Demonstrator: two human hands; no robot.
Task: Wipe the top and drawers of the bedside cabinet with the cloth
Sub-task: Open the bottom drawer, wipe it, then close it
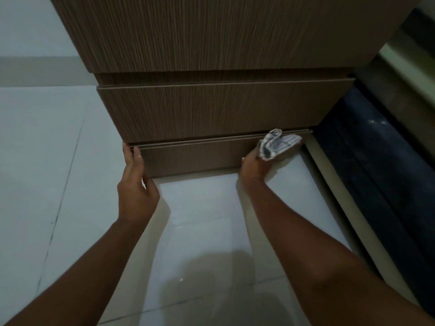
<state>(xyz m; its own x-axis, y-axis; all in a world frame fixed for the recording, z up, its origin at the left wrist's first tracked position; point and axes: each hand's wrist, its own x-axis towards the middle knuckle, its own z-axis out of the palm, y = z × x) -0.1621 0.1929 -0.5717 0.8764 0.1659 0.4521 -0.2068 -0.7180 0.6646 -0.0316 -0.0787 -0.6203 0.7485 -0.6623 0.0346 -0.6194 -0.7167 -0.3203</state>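
On the left we see pale, glossy floor tiles [47,137] with thin dark grout lines. Our left hand [134,171] lies flat against the left end of the bottom drawer [193,158], fingers stretched nearly straight up its edge and holding nothing; we cannot tell whether the thumb hooks round the corner. The bedside cabinet [211,38] is a boxy brown piece in matt wood-look laminate with fine vertical streaks. Its flat, handle-free fronts are stacked in steps, and the bottom one sits slightly out from the one above. Near that drawer's right end, our right hand [255,167] grips the cloth [275,144], a soft, bunched white fabric with a dark check, pressed against the drawer's top edge. Further right runs a dark blue surface [376,149], blurred.
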